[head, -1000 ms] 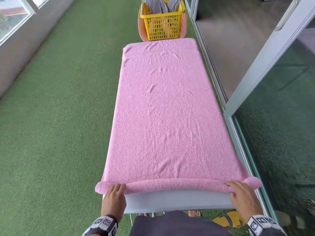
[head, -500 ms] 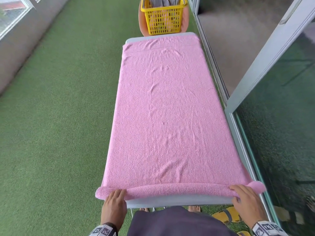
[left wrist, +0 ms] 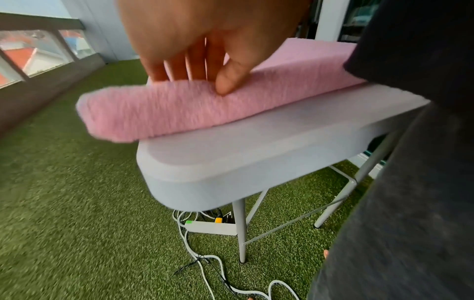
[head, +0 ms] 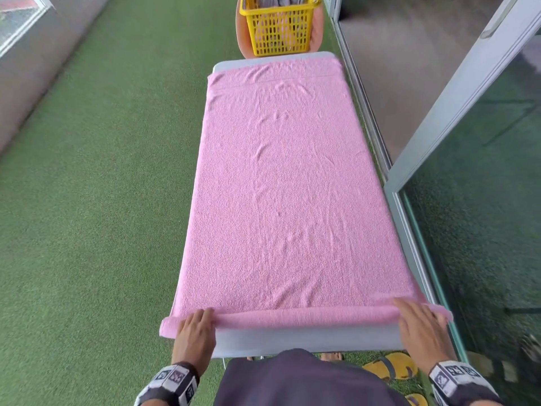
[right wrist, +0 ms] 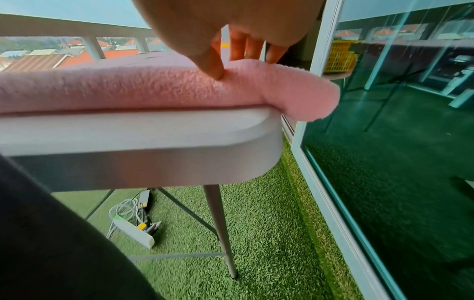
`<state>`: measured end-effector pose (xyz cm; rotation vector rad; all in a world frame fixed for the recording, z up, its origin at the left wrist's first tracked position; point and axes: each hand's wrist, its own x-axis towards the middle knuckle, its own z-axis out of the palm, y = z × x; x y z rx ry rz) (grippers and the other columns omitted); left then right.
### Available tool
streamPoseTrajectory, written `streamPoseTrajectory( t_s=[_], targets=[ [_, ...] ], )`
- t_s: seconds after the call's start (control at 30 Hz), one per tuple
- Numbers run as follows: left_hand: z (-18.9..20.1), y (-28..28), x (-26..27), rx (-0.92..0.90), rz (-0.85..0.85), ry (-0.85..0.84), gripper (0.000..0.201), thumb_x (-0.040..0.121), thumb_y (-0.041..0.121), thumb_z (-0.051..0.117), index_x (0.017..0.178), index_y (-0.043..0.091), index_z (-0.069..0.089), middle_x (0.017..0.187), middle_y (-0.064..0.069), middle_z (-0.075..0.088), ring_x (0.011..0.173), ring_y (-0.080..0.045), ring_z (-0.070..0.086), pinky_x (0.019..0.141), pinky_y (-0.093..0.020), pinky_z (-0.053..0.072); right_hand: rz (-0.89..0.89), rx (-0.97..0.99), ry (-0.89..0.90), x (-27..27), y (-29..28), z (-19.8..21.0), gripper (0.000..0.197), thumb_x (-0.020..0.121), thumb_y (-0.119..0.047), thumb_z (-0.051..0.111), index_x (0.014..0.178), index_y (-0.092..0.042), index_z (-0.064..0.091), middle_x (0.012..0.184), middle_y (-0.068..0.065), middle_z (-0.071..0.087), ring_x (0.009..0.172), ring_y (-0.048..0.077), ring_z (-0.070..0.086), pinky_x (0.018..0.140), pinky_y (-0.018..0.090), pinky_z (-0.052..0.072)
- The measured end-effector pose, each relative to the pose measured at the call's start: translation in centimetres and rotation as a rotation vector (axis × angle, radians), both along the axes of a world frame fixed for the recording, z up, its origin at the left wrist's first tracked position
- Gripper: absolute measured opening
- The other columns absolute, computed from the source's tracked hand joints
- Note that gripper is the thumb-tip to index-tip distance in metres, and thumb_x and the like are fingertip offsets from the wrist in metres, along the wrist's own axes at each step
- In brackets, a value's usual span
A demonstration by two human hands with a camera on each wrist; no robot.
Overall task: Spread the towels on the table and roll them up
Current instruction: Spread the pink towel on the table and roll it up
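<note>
A pink towel (head: 281, 186) lies spread along the white table (head: 292, 344), with its near end rolled into a thin roll (head: 304, 316) that sticks out past both table sides. My left hand (head: 196, 326) holds the roll's left end, with fingers (left wrist: 179, 69) over the top and the thumb on the near side of the towel roll (left wrist: 153, 113). My right hand (head: 418, 323) holds the right end the same way, with its fingers (right wrist: 252, 48) over the roll (right wrist: 128, 89) and the thumb pressing its near face. Bare table (left wrist: 231, 154) (right wrist: 153, 130) shows in front of the roll.
A yellow basket (head: 278, 30) holding grey cloth stands on a stool beyond the table's far end. A glass sliding door (head: 468, 112) and its track run close along the right. Green turf covers the floor. A power strip (left wrist: 210, 227) and cables lie under the table. Yellow sandals (head: 389, 367) sit near my feet.
Both hands have pushed the roll a little forward along the table, so a wider strip of bare table shows at the near end. The towel's far edge has drawn back slightly.
</note>
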<state>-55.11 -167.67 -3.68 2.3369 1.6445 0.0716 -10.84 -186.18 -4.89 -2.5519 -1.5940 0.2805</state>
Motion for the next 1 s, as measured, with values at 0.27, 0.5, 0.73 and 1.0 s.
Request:
streamPoseTrajectory(
  t_s=[0.27,0.5,0.73,1.0],
  targets=[
    [-0.2,-0.2,0.5,0.083,-0.028,-0.025,0.049,0.058,-0.019,0.074,0.095,0.014,0.075,0.096,-0.005,0.074,0.091,-0.028,0.067,0.082,-0.04,0.048,-0.01,0.06,0.064,-0.8,1.4,0.0,0.044,0.067,0.012,0.073,0.073,-0.025,0.05,0.084,-0.004,0.055,0.07,0.018,0.049,0.062,0.037,0.047],
    [-1.2,0.7,0.8,0.029,0.028,-0.11,0.04,0.068,-0.021,0.055,0.089,0.013,0.06,0.08,0.001,0.059,0.073,-0.018,0.051,0.063,-0.029,0.049,-0.027,-0.033,0.051,-0.7,1.3,-0.4,0.047,0.069,-0.002,0.07,0.112,-0.02,0.061,0.121,-0.001,0.059,0.11,0.023,0.053,0.091,0.049,0.049],
    [-1.8,0.3,0.2,-0.033,-0.043,0.002,0.07,0.051,-0.017,0.074,0.116,0.004,0.064,0.115,-0.012,0.066,0.109,-0.03,0.062,0.101,-0.042,0.041,-0.025,-0.013,0.149,0.1,2.9,0.7,0.044,0.071,0.002,0.075,0.109,-0.019,0.067,0.113,-0.004,0.066,0.108,0.022,0.061,0.097,0.046,0.048],
    [1.1,1.8,0.7,-0.061,-0.099,0.075,0.024,0.081,0.017,0.028,0.07,0.024,0.048,0.062,0.01,0.052,0.056,-0.013,0.047,0.064,-0.036,0.052,0.05,-0.301,0.049,-0.1,2.9,3.1,0.018,0.088,-0.029,0.051,0.104,-0.036,0.057,0.101,-0.019,0.059,0.097,0.007,0.048,0.086,0.029,0.033]
  ],
)
